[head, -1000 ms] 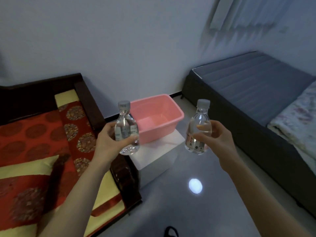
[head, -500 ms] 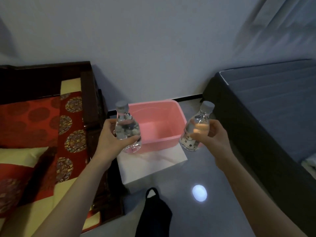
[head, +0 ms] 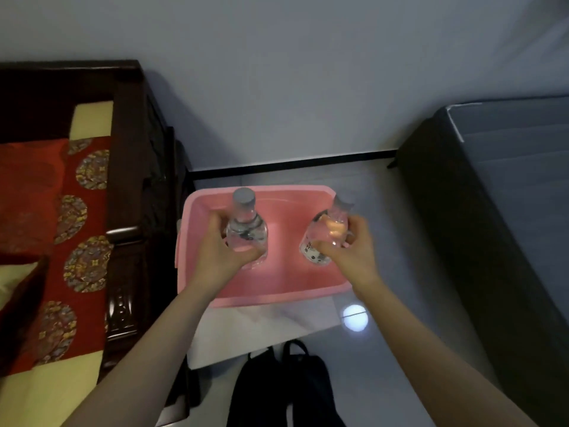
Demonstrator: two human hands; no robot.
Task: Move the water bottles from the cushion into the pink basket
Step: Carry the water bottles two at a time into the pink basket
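My left hand (head: 219, 254) grips a clear water bottle (head: 246, 224) with a grey cap, held upright over the left half of the pink basket (head: 261, 295). My right hand (head: 351, 252) grips a second clear bottle (head: 328, 232), tilted with its cap to the upper right, over the basket's right half. Both bottles are inside the basket's outline; whether they touch its bottom I cannot tell. The red and yellow patterned cushion (head: 86, 217) lies on the dark wooden seat at the left.
The basket stands on a white box (head: 264, 328) on the glossy grey floor. A dark wooden armrest (head: 129, 192) borders it on the left. A grey mattress (head: 508, 192) on a dark base is at the right. A black bag (head: 286, 389) lies on the floor below.
Both hands have moved forward and down with their bottles, from in front of the basket to over its inside. The view has tipped downward and closer.
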